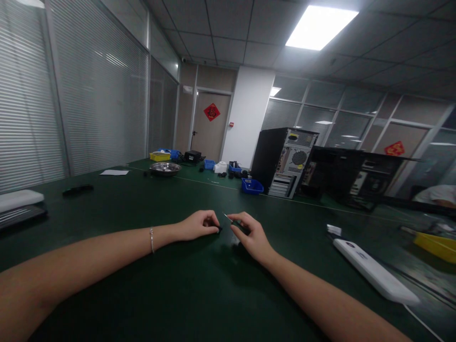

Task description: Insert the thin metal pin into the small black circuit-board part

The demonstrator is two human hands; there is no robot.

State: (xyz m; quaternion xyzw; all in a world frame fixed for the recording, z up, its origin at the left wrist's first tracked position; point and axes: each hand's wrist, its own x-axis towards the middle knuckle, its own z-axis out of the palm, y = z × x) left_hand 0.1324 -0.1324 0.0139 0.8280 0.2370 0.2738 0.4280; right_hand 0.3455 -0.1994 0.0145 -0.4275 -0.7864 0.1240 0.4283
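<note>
Centrally, low: left hand, fingertips pinched on one dark piece; right hand, fingers closed round one thin tool, metal tip upper left, near the piece. Right of centre: PC tower, blue bin beside it. Lower right: white bar. Left of centre: steel bowl.

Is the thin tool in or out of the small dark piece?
Out: a gap shows between the thin tool in the right hand and the small dark piece in the left hand.
</note>
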